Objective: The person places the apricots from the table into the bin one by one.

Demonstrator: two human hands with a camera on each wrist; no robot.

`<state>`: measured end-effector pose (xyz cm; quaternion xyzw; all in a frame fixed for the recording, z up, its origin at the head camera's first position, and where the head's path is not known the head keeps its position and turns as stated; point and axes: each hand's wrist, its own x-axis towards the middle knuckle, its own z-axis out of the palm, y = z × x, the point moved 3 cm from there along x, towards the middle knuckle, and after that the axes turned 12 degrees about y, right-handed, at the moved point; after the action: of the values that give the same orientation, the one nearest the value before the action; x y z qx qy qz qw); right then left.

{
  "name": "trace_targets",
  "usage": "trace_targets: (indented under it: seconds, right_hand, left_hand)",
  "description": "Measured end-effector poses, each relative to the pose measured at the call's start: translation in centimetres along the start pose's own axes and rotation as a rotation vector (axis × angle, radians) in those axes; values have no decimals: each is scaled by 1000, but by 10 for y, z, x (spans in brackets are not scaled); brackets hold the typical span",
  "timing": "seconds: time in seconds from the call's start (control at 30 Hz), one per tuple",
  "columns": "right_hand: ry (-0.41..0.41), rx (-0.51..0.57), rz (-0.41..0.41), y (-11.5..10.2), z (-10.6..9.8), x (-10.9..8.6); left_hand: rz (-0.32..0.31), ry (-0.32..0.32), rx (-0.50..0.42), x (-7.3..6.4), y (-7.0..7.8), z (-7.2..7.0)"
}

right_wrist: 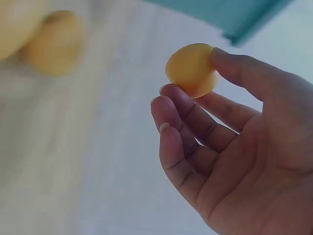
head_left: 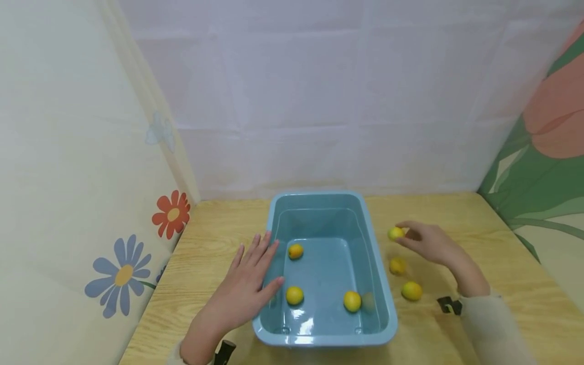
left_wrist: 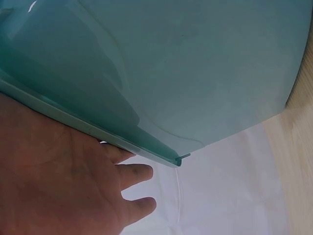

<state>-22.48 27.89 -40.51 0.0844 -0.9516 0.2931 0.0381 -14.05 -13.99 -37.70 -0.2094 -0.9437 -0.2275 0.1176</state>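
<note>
A blue plastic basin [head_left: 328, 199] stands on the table, holding a small yellow fruit [head_left: 295, 251] toward the back, a second yellow fruit [head_left: 294, 295] near the front left and a third yellow fruit [head_left: 352, 301] near the front right. My left hand [head_left: 244, 289] rests on the basin's left rim, fingers straight and thumb reaching over the edge. To the right of the basin, my right hand [head_left: 431, 242] pinches a small yellow-green fruit [right_wrist: 192, 70] between thumb and fingertips. Beneath that hand the wrist view shows the basin's rim [right_wrist: 239, 19] beyond the fruit.
Two more fruits lie on the wooden table [head_left: 515, 284] right of the basin: a yellow fruit [head_left: 397, 265] and, closer to me, a yellow-orange fruit [head_left: 412, 291]. A white cloth [head_left: 292, 101] hangs behind the table, with flower-printed cloths at both sides.
</note>
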Motion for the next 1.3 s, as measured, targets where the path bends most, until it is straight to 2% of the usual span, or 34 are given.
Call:
trace_targets:
  seconds: [0.17,0.37,0.53,0.7,0.93,1.07,1.3]
  right_hand:
    - [84,2,-85,-31,-20,-10]
    - [158,2,-206,-70,-34,-26]
    - [176,40,-317,-100,-38,-41]
    - [172,68,-385,-117,-36,-48]
    - [157,55,-350,-118,-33,-46]
    - [173,36,-309,-105,-33,-42]
    - [148,23,-246,-81,-31,-35]
  left_hand:
    - [10,7,-5,0,-1,0]
    - [6,7,-5,0,-1,1]
    - [8,13,-2,0,-1,1]
    - [2,15,-10,1,-2,1]
    - [10,21,-7,1,-2,2]
    - [19,27,-4,1,-1,2]
    - [6,17,-5,1,-1,1]
